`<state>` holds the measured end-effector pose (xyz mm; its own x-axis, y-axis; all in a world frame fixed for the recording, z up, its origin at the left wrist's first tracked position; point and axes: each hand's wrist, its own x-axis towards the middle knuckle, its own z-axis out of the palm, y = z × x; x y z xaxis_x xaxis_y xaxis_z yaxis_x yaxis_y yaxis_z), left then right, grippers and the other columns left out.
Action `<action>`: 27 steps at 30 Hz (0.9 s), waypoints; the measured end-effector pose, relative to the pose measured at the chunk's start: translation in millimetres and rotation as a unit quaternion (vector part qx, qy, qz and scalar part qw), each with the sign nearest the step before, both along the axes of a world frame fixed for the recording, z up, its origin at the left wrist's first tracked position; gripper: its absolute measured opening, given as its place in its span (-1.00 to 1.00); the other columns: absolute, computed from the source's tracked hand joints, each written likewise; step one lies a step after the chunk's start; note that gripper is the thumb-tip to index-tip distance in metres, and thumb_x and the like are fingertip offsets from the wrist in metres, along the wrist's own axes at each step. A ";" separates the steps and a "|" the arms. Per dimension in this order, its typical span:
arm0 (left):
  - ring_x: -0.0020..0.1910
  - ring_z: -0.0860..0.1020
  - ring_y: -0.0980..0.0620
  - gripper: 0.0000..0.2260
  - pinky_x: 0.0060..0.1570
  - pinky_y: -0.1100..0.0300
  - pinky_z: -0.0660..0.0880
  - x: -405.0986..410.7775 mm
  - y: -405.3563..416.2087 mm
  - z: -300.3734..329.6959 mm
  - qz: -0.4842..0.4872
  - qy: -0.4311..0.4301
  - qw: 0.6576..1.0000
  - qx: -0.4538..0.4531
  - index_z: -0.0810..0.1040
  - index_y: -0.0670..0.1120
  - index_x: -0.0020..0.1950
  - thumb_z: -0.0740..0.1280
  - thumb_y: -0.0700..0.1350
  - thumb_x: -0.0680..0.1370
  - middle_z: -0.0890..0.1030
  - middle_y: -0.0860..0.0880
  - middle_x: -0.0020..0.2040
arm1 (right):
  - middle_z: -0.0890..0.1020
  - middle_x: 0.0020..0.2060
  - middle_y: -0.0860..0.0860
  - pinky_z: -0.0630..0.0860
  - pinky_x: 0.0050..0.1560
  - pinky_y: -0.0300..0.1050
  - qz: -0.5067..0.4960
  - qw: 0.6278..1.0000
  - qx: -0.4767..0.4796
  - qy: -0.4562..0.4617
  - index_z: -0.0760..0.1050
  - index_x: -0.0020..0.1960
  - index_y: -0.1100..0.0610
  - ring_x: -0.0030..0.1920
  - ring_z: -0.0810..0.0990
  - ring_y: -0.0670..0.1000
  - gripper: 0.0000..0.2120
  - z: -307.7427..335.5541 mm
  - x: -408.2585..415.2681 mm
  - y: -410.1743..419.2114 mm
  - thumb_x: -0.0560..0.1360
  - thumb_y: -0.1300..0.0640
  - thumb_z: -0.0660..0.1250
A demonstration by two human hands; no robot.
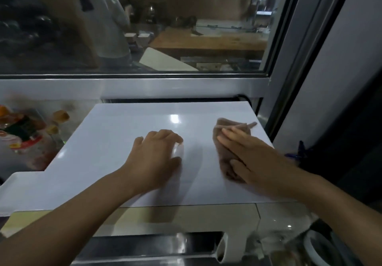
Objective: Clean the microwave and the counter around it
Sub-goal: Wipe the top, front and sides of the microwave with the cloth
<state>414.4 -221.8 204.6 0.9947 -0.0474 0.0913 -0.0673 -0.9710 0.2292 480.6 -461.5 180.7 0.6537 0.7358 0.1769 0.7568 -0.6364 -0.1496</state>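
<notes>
Kitchen pass-through window (pixel 132 26) fills the background, with another person in a light shirt visible through the glass. Right below it sits the microwave (pixel 115 141), and we're looking down on its white top panel, door and handle at the bottom of the shot.

Both hands are on the top. Left hand (pixel 155 158) rests near the middle with fingers loosely curled, holding nothing, looks like it's just bracing. Right hand (pixel 246 156) lies flat with straight fingers pressing a brownish cloth (pixel 227 141) down near the right edge of the top, toward the back right corner. It's a bit smeared, so I'd guess it's mid-wipe.

Progress-wise: the top looks glossy, no crumbs or stains I can spot, so my guess is this panel is nearly done. Can't tell about the door, the sides or the inside from here. The counter around the microwave looks untouched to me: there's a pile of packets and bottles (pixel 26 133) off the left side, and something blue (pixel 297 152) past the right edge. So roughly 1 surface down, most of the job left.
</notes>
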 end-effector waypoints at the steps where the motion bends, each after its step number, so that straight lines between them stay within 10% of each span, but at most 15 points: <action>1: 0.35 0.34 0.01 -0.62 0.33 0.01 0.29 3.5 -6.3 -0.8 -0.012 -0.002 1.000 -0.006 0.35 0.09 0.37 0.25 0.00 0.55 0.35 0.11 0.40 | 0.21 0.48 0.02 0.18 0.44 0.03 -0.008 1.000 0.001 0.000 0.17 0.49 0.08 0.47 0.17 0.04 -0.39 -1.3 -2.5 -8.6 0.49 -0.11 -0.06; 7: 0.32 0.34 -0.03 -0.64 0.29 -0.01 0.34 18.6 -25.9 -5.8 -0.016 0.000 1.000 0.007 0.36 0.14 0.35 0.24 0.02 0.55 0.34 0.11 0.39 | 0.07 0.51 0.12 -0.04 0.49 0.00 -0.134 0.991 -0.025 -0.007 0.10 0.49 0.19 0.50 0.00 0.10 -0.52 -0.1 72.7 -10.3 0.60 0.08 -0.01; 13: 0.30 0.34 -0.09 -0.65 0.26 -0.07 0.33 19.0 -29.5 -1.2 0.004 0.017 1.000 -0.013 0.41 0.11 0.31 0.27 -0.05 0.52 0.36 0.08 0.37 | 0.01 0.51 0.09 0.20 0.39 0.01 -0.238 0.959 0.082 0.130 0.07 0.48 0.13 0.43 0.21 0.20 -0.53 3.4 114.5 -9.6 0.61 0.04 0.01; 27: 0.33 0.35 -0.12 -0.65 0.26 -0.07 0.34 -30.1 -30.8 -0.1 -0.016 -0.026 0.999 0.029 0.43 -0.01 0.34 0.22 -0.13 0.55 0.40 0.01 0.39 | 0.33 0.24 0.18 0.40 -0.14 -0.10 -0.194 0.972 0.105 0.082 0.02 0.39 0.12 -0.04 0.47 0.08 -0.60 -9.7 -70.0 -59.7 0.61 0.04 0.02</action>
<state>384.4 -252.6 204.6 0.9865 -0.0867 0.1392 -0.1098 -0.9797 0.1677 410.6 -521.2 171.0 0.9065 0.3882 0.1663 0.4217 -0.8112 -0.4052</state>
